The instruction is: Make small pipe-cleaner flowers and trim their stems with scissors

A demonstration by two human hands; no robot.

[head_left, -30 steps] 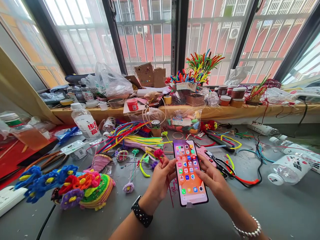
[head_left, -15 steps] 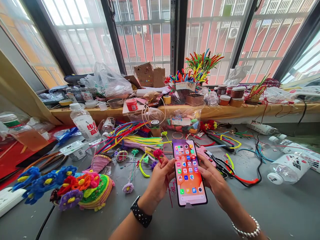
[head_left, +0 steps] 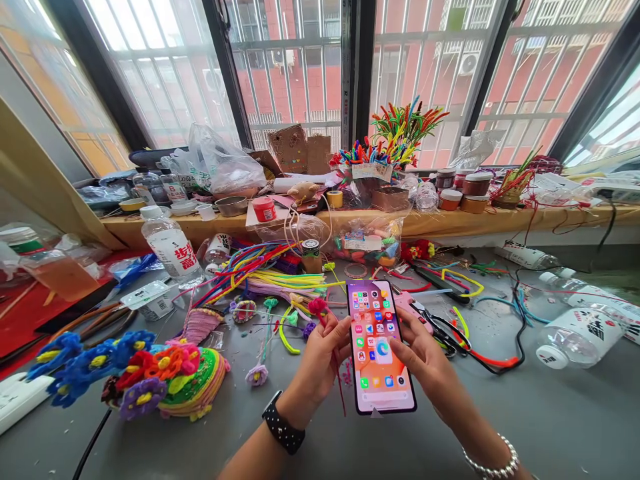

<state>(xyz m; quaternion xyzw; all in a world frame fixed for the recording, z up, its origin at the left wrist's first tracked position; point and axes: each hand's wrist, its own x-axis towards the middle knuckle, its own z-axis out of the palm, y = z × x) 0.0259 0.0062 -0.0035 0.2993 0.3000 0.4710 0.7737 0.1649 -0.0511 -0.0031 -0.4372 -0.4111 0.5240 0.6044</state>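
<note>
A smartphone (head_left: 379, 393) stands tilted between my two hands, its lit screen showing rows of app icons and one enlarged blue icon. My left hand (head_left: 320, 363) grips its left edge and also pinches a small red pipe-cleaner flower (head_left: 317, 307), whose thin stem hangs down past the palm. Along the phone's right edge, the fingers of my right hand (head_left: 429, 353) support it, with the thumb over the screen beside the enlarged icon. Just behind the right fingers lies a pink glue gun (head_left: 411, 308). A purple pipe-cleaner flower (head_left: 257, 375) lies left of my left hand.
Colourful pipe-cleaner flowers (head_left: 145, 377) sit at the left. Behind the phone lie a bundle of pipe cleaners (head_left: 270, 277) and a bag of coloured pieces (head_left: 365, 243). A plastic bottle (head_left: 580, 337) lies at right; another bottle (head_left: 170, 247) stands at left. Jars (head_left: 475, 187) line the windowsill.
My right thumb has moved over the phone's screen, and a blue icon there has grown large. The left hand keeps its hold on the phone and the red flower.
</note>
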